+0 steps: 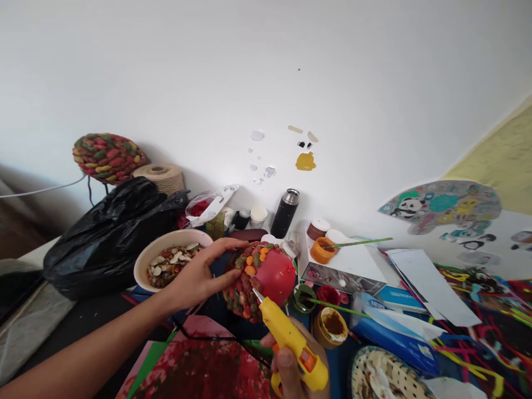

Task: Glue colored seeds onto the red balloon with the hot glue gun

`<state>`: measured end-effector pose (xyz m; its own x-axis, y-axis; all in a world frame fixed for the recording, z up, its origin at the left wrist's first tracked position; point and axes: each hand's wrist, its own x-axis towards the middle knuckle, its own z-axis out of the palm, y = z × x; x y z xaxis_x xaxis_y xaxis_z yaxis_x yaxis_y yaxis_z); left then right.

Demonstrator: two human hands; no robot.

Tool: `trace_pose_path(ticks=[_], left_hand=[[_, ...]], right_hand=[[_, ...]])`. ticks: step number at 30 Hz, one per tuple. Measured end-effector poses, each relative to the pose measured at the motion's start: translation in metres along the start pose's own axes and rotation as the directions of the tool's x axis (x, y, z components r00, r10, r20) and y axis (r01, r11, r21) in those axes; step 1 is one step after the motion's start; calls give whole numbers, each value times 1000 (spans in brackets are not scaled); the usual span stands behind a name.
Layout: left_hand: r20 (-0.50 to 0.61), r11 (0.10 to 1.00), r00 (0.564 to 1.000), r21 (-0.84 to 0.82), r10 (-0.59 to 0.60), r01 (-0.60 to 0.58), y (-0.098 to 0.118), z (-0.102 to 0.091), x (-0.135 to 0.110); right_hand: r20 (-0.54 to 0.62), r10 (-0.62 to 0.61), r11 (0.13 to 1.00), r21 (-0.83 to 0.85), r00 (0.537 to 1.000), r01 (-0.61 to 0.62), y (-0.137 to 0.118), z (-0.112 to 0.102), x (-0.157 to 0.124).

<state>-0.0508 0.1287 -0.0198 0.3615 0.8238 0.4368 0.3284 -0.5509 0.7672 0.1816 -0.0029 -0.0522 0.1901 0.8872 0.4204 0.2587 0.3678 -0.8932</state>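
A red balloon point(276, 276), partly covered in painted shells in red, green and orange, lies in the middle of the worktop. My left hand point(201, 280) steadies it from the left, with thumb and fingers curved against the shell-covered side. In my right hand point(286, 363) is a yellow glue gun point(286, 332) with an orange trigger. Its metal nozzle points up and left and meets the edge between the shells and bare balloon, though I cannot tell whether it touches. Left of the balloon stands a cream bowl point(141, 266) of loose shells.
Paint jars, including an orange jar point(323, 252) and a green jar point(302, 299), stand to the right with brushes across them. A wicker basket point(356, 368) is at front right. Behind are a black flask point(285, 213) and a twine spool point(166, 176); a black bag point(103, 238) lies left.
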Motion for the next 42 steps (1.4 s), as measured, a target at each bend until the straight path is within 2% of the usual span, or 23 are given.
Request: trace_pose_path(ticks=[11,20,23,27,30,32,34,36,39,42], left_hand=[[8,967,990,-215,-138,137,-9,-5,2],[-8,980,989,-134,-147,145,-4,-9,-5],[-83,990,987,-54,-138,134,0,-14,-8],[-284,991,954,51,-100,120,11,-38,-11],[-439,978,877,-18,-194,207,15,-69,-13],[-484,960,836,-26,-257,279,11,-92,-15],[-432,927,850,78,-300,367,2,-111,-19],[-312,876,893,257,-325,409,-10,-123,-24],[-109,783,946,535,-306,316,-26,-128,-31],[3,727,959,653,-283,213,-37,-119,-34]], right_hand=[[20,-14,1000,-9,1000,14,3,1,0],[55,-45,999,-14,997,46,-2,2,-1],[53,-58,998,-24,997,59,-3,2,-1],[13,7,1000,-22,1000,-7,-3,0,-2],[-37,83,996,-26,996,-84,-2,-4,-4],[-44,104,995,3,994,-104,-3,-6,-4],[-31,105,994,36,994,-104,-6,-6,-4],[-7,90,995,49,996,-90,-9,-5,-5],[43,64,998,20,997,-64,-13,-3,-6],[94,52,999,-19,994,-50,-14,-1,-8]])
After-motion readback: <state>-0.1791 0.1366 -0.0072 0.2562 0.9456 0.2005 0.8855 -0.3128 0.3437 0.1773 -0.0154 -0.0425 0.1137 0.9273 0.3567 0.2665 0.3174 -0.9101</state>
